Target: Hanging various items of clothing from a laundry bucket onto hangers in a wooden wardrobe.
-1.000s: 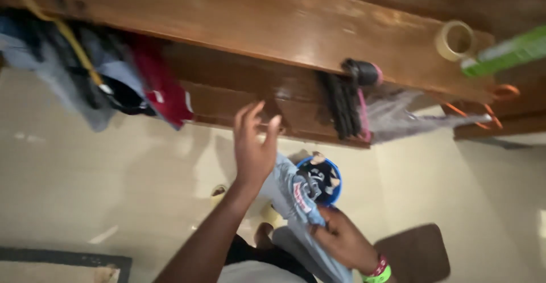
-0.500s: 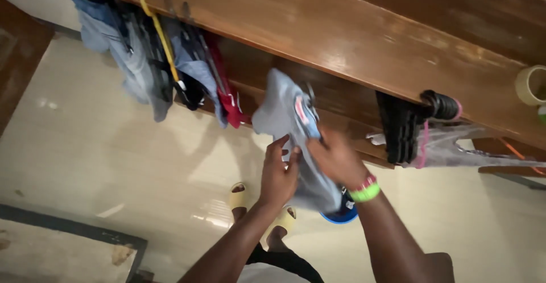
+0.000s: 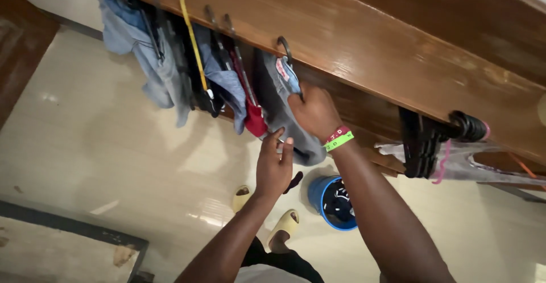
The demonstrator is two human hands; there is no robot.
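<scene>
My right hand, with a red and a green wristband, grips a grey-blue garment on a dark hanger whose hook rests over the edge of a brown wooden shelf. My left hand pinches the lower hem of the same garment from below. To its left hang several other clothes on hangers: a red piece, a blue shirt, dark items and a light blue denim piece.
A bunch of empty black hangers and a grey cloth hang at the right. On the cream tiled floor stand a blue bucket with dark clothes and my feet in yellow slippers. A dark-edged mat lies lower left.
The garment went from low above the bucket up to the shelf edge, and its hanger hook now sits on the shelf. Both hands rose with it; the view swung left.
</scene>
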